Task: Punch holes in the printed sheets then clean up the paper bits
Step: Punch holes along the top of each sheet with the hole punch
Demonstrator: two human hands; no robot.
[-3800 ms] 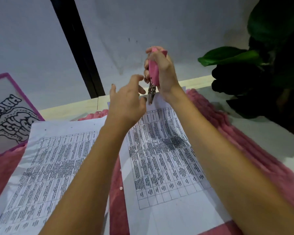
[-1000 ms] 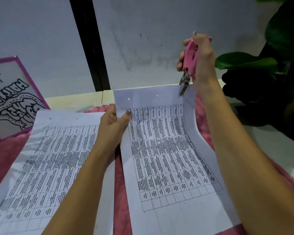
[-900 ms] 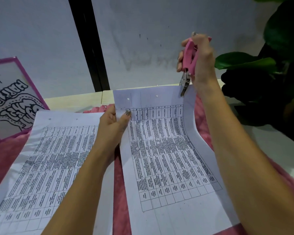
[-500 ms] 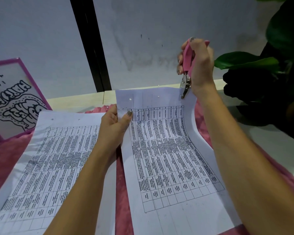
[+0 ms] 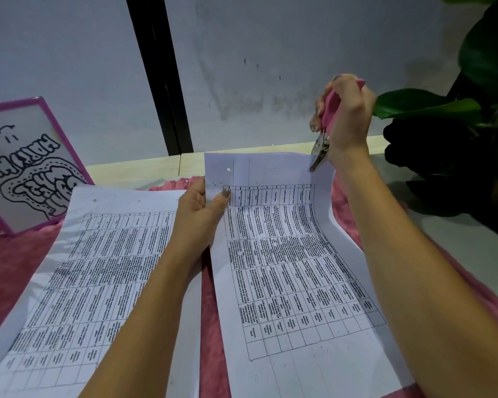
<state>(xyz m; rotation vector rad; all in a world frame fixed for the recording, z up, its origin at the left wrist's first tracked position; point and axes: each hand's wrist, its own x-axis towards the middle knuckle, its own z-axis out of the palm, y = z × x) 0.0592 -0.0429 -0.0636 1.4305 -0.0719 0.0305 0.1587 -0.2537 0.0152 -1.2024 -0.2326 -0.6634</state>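
Two printed sheets with tables lie on a pink fluffy mat [image 5: 210,340]. My left hand [image 5: 199,208] pinches the left edge of the right sheet [image 5: 285,268] near its top, thumb on the print. My right hand [image 5: 345,119] grips a pink-handled hole punch [image 5: 324,133], its metal jaws over the sheet's top right corner. A punched hole [image 5: 228,169] shows near the sheet's top left. The left sheet [image 5: 98,268] lies flat with small holes along its top edge.
A pink-framed card with black lettering [image 5: 23,168] leans at the far left. A dark potted plant [image 5: 454,139] fills the right side. A grey wall with a black vertical strip [image 5: 158,76] stands behind the pale table edge [image 5: 133,168].
Since 3.8 s ago my left hand moved from the sheet's top edge to its left edge, and the punch shifted right to the top right corner. Over the last second little moved.
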